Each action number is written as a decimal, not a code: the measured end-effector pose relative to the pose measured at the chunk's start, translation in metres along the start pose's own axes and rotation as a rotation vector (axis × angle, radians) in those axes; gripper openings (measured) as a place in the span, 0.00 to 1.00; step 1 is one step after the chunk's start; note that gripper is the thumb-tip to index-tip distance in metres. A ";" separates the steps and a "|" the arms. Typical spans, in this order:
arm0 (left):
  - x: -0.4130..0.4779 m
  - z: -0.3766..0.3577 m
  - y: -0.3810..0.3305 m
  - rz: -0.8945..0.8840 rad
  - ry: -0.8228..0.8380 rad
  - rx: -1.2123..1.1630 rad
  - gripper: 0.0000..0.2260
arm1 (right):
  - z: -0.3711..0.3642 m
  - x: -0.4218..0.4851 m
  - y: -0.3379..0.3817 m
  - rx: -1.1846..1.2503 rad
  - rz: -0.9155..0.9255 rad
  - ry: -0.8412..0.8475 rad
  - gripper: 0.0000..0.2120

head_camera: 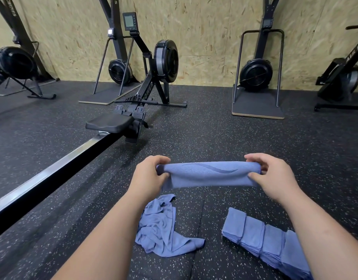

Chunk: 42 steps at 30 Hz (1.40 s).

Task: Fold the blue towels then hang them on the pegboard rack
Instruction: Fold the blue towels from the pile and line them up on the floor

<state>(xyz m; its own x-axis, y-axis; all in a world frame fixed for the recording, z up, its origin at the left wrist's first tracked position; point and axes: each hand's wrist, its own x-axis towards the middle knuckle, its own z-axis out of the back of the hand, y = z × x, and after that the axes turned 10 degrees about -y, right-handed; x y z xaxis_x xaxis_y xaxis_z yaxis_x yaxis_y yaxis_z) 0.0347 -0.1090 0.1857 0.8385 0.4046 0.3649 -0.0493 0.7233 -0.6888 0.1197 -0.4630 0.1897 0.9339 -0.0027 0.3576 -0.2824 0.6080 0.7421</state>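
A blue towel, folded into a narrow band, is stretched in the air between both hands. My left hand pinches its left end and my right hand pinches its right end. Below on the floor lies a crumpled, unfolded blue towel at lower centre. To the right, several folded blue towels lie in an overlapping row, partly hidden by my right forearm. No pegboard rack is in view.
A rowing machine with its seat and long metal rail runs across the left. Other fitness machines stand along the wooden wall. The floor is black speckled rubber.
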 end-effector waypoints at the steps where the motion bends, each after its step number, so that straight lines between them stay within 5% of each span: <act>1: -0.001 0.000 -0.001 -0.024 -0.008 0.021 0.16 | 0.001 -0.002 0.002 -0.044 0.020 -0.009 0.27; 5: 0.002 -0.001 0.000 -0.053 -0.042 0.030 0.08 | 0.002 -0.002 0.006 -0.125 0.042 -0.006 0.19; 10: 0.006 0.002 -0.001 0.333 -0.051 -0.466 0.05 | 0.002 0.000 0.004 0.233 -0.173 0.040 0.05; 17: 0.006 -0.002 0.004 0.350 -0.108 -0.614 0.09 | -0.005 0.001 0.007 0.584 -0.408 0.122 0.08; 22: 0.008 -0.002 0.004 0.346 -0.187 -0.561 0.08 | -0.007 0.006 -0.004 0.554 -0.437 -0.016 0.11; 29: 0.002 -0.015 0.002 0.272 -0.156 -0.096 0.07 | -0.022 -0.001 -0.007 0.381 -0.425 -0.067 0.06; 35: -0.009 -0.030 -0.023 0.369 -0.063 -0.131 0.10 | -0.031 -0.011 0.016 0.078 -0.321 -0.101 0.06; 42: -0.028 -0.050 -0.062 0.303 -0.054 -0.231 0.10 | -0.050 -0.030 0.073 0.086 -0.159 -0.150 0.06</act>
<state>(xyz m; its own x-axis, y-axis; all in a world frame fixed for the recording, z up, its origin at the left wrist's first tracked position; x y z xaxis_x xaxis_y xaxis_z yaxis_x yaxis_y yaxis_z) 0.0417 -0.1932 0.1870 0.7747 0.6139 0.1514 -0.1616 0.4237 -0.8912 0.0819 -0.3786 0.2051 0.9269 -0.2151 0.3075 -0.1576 0.5205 0.8392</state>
